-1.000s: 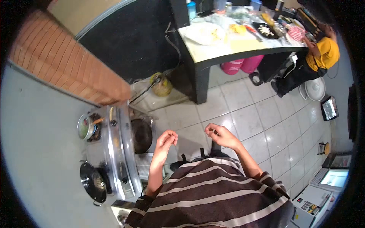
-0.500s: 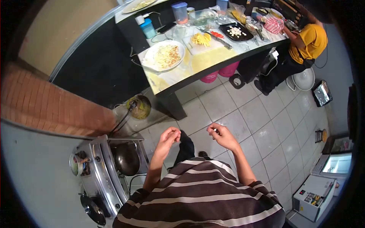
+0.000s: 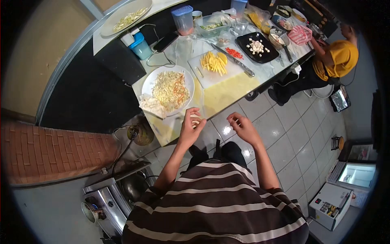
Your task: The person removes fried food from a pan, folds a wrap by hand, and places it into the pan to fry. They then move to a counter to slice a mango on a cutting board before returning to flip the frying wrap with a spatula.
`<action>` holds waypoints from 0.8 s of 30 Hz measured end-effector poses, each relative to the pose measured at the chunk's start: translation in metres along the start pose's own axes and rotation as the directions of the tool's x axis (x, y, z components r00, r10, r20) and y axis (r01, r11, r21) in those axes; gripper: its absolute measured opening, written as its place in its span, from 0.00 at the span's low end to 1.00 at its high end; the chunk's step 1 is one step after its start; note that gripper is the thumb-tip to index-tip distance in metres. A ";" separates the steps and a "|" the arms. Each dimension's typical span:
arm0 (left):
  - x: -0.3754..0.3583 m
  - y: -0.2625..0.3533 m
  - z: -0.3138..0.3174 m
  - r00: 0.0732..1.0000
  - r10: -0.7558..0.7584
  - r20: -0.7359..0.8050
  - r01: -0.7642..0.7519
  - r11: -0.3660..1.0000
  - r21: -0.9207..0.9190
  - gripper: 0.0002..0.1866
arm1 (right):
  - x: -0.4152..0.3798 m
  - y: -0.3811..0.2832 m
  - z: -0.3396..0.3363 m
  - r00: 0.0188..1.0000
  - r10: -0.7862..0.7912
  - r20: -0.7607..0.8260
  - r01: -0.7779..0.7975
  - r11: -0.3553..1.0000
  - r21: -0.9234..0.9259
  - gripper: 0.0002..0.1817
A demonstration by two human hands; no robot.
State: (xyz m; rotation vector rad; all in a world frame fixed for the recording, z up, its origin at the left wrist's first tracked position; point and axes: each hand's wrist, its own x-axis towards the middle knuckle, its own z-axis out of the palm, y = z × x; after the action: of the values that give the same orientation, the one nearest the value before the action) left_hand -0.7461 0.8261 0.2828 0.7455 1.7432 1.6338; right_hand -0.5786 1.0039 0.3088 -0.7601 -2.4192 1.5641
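My left hand (image 3: 191, 127) is in front of the counter's near edge, fingers loosely bent and apart, with nothing seen in it. To its right, my right hand (image 3: 242, 127) hangs in the air over the floor, its fingers loosely curled and no object visible. Nearest my left hand is a white plate (image 3: 190, 77) of shredded pale and orange vegetables, with a crumpled whitish cloth (image 3: 152, 105) at its rim. Beyond sits a white cutting board (image 3: 207, 79) with yellow strips (image 3: 214, 63). A knife (image 3: 239, 67) lies across its far side, beside chopped red pieces (image 3: 234, 53).
A black plate (image 3: 264, 57) of white cubes and a blue-lidded container (image 3: 183, 20) stand farther back on the counter (image 3: 227, 95). At the far right is a co-worker in a yellow shirt (image 3: 343, 57). A stove (image 3: 109, 203) stands at my lower left.
The counter and plate now appear closer and larger. Both my hands have risen towards the counter edge, and the left hand's fingers have spread apart.
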 end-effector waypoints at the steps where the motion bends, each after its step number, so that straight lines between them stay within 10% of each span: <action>1: 0.013 0.000 0.004 1.000 -0.016 -0.002 0.016 1.000 0.002 0.27 | 0.015 0.002 -0.009 1.000 0.011 0.009 -0.011 1.000 0.007 0.10; 11: 0.165 0.010 0.086 0.887 0.376 -0.267 -0.135 0.766 0.629 0.38 | 0.210 0.059 -0.082 0.986 -0.076 0.147 0.090 0.991 -0.096 0.18; 24: 0.287 -0.053 0.098 0.776 0.490 -0.397 -0.078 0.700 0.710 0.32 | 0.278 0.076 -0.094 0.928 0.025 0.371 0.123 0.920 -0.372 0.39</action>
State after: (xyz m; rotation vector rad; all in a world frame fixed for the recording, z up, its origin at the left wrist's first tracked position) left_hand -0.8547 1.1048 0.2085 0.9658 2.8666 1.5084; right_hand -0.7545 1.2425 0.2452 -0.4796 -3.0594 1.3151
